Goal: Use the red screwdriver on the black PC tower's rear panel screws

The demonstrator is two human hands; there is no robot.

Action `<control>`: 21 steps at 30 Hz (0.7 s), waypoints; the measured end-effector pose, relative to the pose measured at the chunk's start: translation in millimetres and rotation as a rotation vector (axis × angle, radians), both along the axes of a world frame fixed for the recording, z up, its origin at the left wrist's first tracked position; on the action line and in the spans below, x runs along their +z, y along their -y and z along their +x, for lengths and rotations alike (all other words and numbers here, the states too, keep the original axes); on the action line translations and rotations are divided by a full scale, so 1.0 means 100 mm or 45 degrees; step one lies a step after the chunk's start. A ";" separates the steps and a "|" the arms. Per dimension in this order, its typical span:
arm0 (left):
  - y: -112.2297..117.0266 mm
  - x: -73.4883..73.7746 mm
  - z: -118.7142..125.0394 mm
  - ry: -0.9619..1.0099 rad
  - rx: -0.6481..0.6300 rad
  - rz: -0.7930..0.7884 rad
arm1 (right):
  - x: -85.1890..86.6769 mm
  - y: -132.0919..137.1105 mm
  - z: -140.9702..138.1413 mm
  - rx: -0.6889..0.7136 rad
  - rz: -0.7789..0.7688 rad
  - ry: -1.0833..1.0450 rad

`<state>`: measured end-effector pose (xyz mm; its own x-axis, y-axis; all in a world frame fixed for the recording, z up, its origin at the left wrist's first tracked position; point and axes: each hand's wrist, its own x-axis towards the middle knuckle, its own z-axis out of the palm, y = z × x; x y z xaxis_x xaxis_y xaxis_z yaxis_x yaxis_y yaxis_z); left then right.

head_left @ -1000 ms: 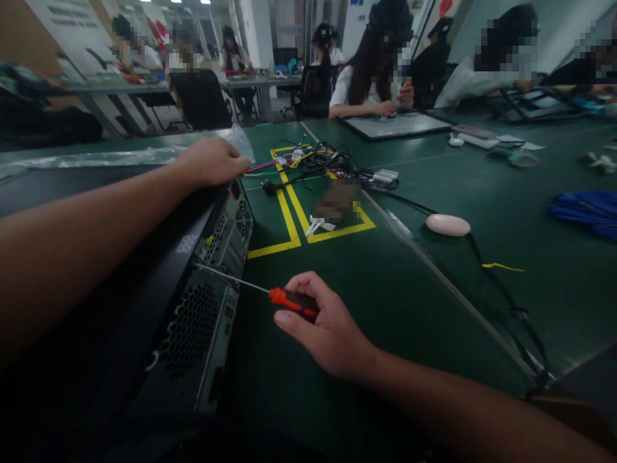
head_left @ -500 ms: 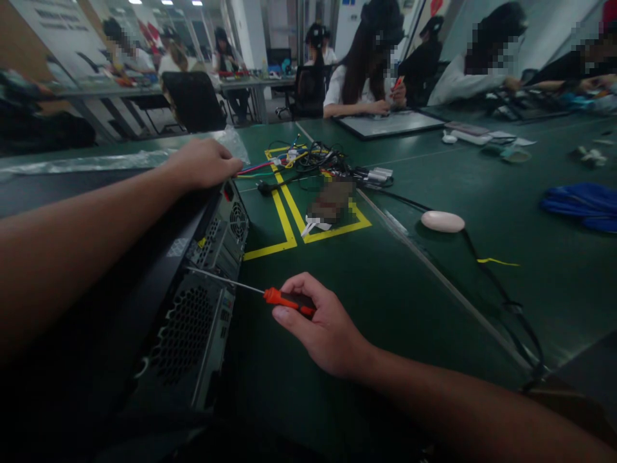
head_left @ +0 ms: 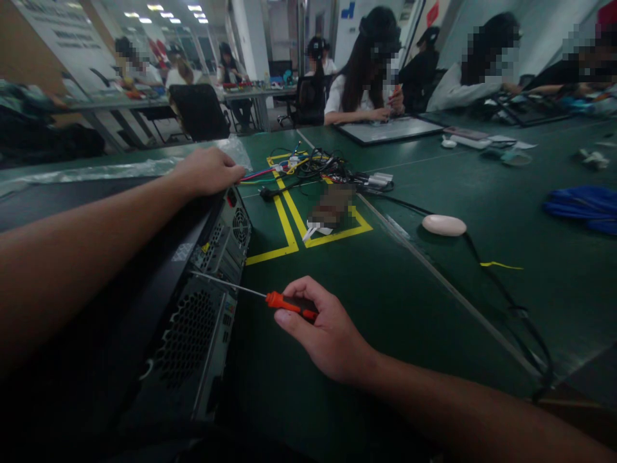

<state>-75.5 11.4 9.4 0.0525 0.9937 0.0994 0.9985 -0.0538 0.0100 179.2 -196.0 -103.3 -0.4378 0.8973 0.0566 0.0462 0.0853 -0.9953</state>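
- How is the step best handled?
- Advisably, keep the screwdriver (head_left: 276,300) straight and push evenly; its tip appears to meet the back of the computer (head_left: 187,334), by the upper edge
- And the grip?
- Right hand (head_left: 321,334): closed round the screwdriver's handle; left hand (head_left: 209,170): resting on the computer's far end, most fingers hidden, opening cannot be judged

We log the screwdriver (head_left: 277,299): shiny metal shaft, smooth plastic handle. Computer case (head_left: 154,296): smooth dark panel, perforated metal back. Worktop (head_left: 409,308): smooth, faint sheen. Plastic sheet (head_left: 130,159): clear, crinkled, glossy. Blue bundle (head_left: 583,207) looks like cloth to us.
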 end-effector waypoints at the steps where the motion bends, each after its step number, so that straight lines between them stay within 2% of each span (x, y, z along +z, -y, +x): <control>1: -0.01 0.00 -0.01 0.002 -0.003 0.002 | 0.00 0.00 0.00 0.002 -0.007 0.005; 21: 0.04 -0.01 0.03 -0.031 0.003 0.028 | 0.04 0.01 0.01 0.002 -0.055 -0.025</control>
<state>-72.9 7.7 8.7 0.0525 0.9913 0.1203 0.9986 -0.0510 -0.0158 180.5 -197.0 -98.9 -0.4386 0.8983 0.0264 0.0265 0.0423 -0.9988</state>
